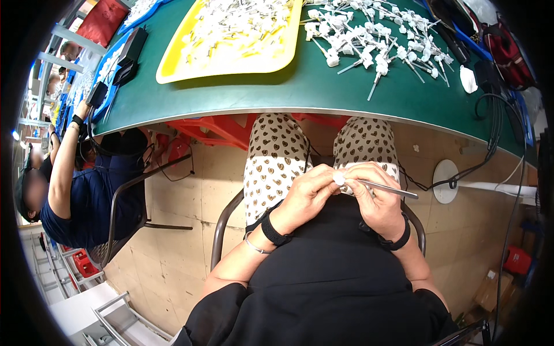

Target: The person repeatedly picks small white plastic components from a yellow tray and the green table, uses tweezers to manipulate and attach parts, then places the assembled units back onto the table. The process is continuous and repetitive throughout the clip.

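Above my lap, both hands meet at a small white plastic piece (339,177). My left hand (309,195) pinches it between thumb and fingertips. In my right hand (376,199) lies a slim grey metal tool (392,189), its free end pointing right; its other end is hidden by the fingers. The right fingertips also touch the white piece. Beyond my knees, a yellow tray (231,70) full of small white and yellowish parts sits on the green table (202,104). To its right lies a loose pile of white parts with thin stems (369,55).
A co-worker (98,196) sits at the left, a hand at the table. Black cables (493,132) hang over the table's right edge. A white round-ended stand (445,181) is on the right. A white crumpled piece (468,79) lies near the right edge. Red stools (216,127) stand under the table.
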Demonstrator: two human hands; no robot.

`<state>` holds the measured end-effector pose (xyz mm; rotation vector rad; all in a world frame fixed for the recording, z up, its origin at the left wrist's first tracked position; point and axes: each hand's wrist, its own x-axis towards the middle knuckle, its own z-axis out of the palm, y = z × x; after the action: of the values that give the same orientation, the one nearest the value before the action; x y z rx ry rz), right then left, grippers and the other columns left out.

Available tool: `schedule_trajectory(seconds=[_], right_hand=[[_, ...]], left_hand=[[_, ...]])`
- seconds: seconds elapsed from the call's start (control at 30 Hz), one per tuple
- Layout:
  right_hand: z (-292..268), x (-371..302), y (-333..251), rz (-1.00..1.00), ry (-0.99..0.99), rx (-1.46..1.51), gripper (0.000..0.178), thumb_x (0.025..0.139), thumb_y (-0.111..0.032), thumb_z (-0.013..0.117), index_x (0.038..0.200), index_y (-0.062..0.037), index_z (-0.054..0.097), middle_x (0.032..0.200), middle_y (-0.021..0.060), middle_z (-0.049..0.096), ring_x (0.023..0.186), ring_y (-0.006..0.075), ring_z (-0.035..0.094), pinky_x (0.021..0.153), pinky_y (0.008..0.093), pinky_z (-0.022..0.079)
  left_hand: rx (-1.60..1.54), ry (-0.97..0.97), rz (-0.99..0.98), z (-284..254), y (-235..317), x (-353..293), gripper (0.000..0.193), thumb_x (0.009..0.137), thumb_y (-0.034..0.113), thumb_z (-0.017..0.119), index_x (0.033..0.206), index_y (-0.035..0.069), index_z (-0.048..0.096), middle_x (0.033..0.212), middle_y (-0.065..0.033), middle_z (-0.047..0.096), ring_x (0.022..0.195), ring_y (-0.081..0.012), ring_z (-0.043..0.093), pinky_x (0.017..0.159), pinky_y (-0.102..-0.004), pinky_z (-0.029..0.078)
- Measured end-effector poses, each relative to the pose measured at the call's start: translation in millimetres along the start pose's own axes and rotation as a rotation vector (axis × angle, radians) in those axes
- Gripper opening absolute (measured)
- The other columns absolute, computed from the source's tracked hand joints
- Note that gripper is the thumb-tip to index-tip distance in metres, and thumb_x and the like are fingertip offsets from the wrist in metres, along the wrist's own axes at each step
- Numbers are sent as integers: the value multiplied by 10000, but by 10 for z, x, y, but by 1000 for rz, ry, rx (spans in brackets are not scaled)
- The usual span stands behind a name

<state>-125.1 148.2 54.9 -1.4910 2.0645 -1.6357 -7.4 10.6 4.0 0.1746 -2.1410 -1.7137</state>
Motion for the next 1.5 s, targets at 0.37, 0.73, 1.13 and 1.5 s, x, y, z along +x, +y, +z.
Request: schedule_trajectory(seconds=[0.37,0.73,1.13,1.5], right_hand=[[43,-113,43,238,138,255,136,934,-5,698,1066,21,678,1001,116,695,865,174,667,773,297,542],[40,-102,63,217,124,266,169,936,-10,701,1097,24,664,1054,120,683,887,161,659,797,289,535],[53,-99,88,383,186,459,140,941,20,684,1079,35,664,1067,97,670,888,121,660,784,246,532],[65,-95,82,404,185,472,137,952,8,678,1086,35,666,1057,87,674,900,121,668,798,250,536]], left_hand=[[-274,-49,-144,-40,11,12,278,1050,120,559,1269,-29,644,1028,-93,684,901,-161,693,828,-278,567],[-141,-16,-54,-64,2,39,272,995,12,591,1258,13,663,1105,-110,691,980,-219,691,858,-319,571],[575,87,212,-126,54,57,504,769,-90,713,1233,107,700,926,-84,656,795,-261,656,684,-359,554],[703,89,234,-133,85,58,440,778,-7,749,1201,105,699,820,-49,602,726,-236,611,634,-354,517]])
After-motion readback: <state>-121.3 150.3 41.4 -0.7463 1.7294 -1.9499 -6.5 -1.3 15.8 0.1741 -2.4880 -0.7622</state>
